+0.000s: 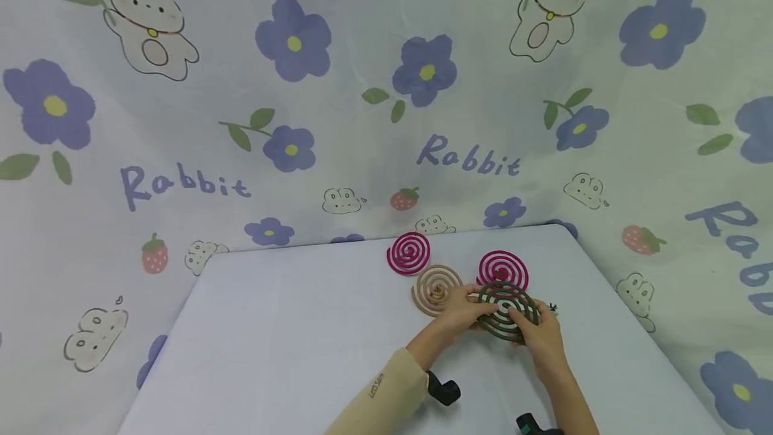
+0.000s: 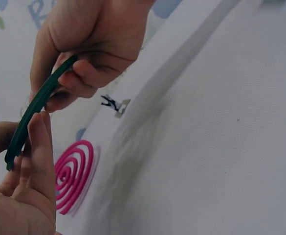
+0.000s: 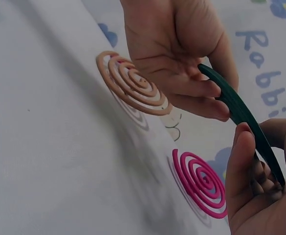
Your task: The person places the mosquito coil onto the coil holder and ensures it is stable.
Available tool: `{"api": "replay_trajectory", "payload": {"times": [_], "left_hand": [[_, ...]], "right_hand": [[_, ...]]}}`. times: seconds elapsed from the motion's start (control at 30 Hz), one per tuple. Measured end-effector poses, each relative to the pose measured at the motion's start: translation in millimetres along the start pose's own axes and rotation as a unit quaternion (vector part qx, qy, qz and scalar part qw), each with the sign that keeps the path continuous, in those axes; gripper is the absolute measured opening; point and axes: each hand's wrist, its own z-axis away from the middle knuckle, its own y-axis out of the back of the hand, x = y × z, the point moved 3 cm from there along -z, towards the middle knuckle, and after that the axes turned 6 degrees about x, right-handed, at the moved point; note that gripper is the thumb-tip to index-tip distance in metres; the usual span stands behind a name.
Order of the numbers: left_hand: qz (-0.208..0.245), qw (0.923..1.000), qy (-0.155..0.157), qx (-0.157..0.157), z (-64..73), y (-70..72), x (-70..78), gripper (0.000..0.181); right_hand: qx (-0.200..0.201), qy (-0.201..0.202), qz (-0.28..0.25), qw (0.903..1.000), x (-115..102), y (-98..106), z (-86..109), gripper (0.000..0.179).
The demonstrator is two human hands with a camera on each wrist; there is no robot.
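A dark green mosquito coil (image 1: 499,335) is held up between both hands over the right part of the table. My left hand (image 1: 460,311) pinches its left edge, thumb on the near face and fingers behind. On the opposite edge my right hand (image 1: 543,337) grips it the same way. Both wrist views show the green coil (image 2: 35,105) nearly edge-on, slightly bowed. Just behind it lies a magenta coil (image 1: 504,259). Beside the left hand is a tan coil (image 1: 423,287), partly covered by that hand in the head view.
Another magenta coil (image 1: 408,253) lies near the table's back edge. A small dark clip-like piece (image 2: 114,104) sits right of the right hand. The white table (image 1: 272,341) meets a cloth backdrop (image 1: 362,86) printed with rabbits and flowers.
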Motion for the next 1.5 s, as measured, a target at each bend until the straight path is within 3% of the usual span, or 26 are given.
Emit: {"api": "replay_trajectory", "payload": {"times": [0.2,0.33,0.63,0.77,1.0,1.13,1.27,1.5], "left_hand": [[-0.007,0.9997,-0.004,0.022,-3.6,-4.2,-1.0,0.026],[-0.008,0.9999,-0.008,0.001,-6.3,-8.9,6.5,0.026],[-0.054,0.9985,-0.009,-0.006,-12.7,-25.9,38.5,0.021],[-0.057,0.9984,0.0,-0.008,-19.6,-35.0,54.4,0.023],[-0.037,0.9983,0.005,-0.044,-32.6,-48.0,71.4,0.022],[-0.035,0.9975,-0.001,-0.062,-42.3,-54.6,75.3,0.03],[-0.026,0.9971,0.011,-0.071,-49.7,-62.5,78.3,0.025],[-0.043,0.9976,0.029,-0.046,-54.2,-78.2,79.4,0.02]], "right_hand": [[-0.005,0.005,-0.004,1.0,-1,3,-1.0,0.055],[0.004,0.011,-0.007,0.9999,-6,7,-2.8,0.055],[0.014,0.035,-0.008,0.9992,-31,21,-5.1,0.054],[0.024,0.047,-0.018,0.9984,-46,28,-10.9,0.054],[0.027,0.054,-0.032,0.9977,-64,39,-20.7,0.055],[0.033,0.061,-0.035,0.997,-68,45,-27.1,0.052],[0.039,0.059,-0.056,0.9959,-67,53,-31.3,0.045],[0.051,0.052,-0.079,0.9942,-66,64,-35.4,0.042]]}}
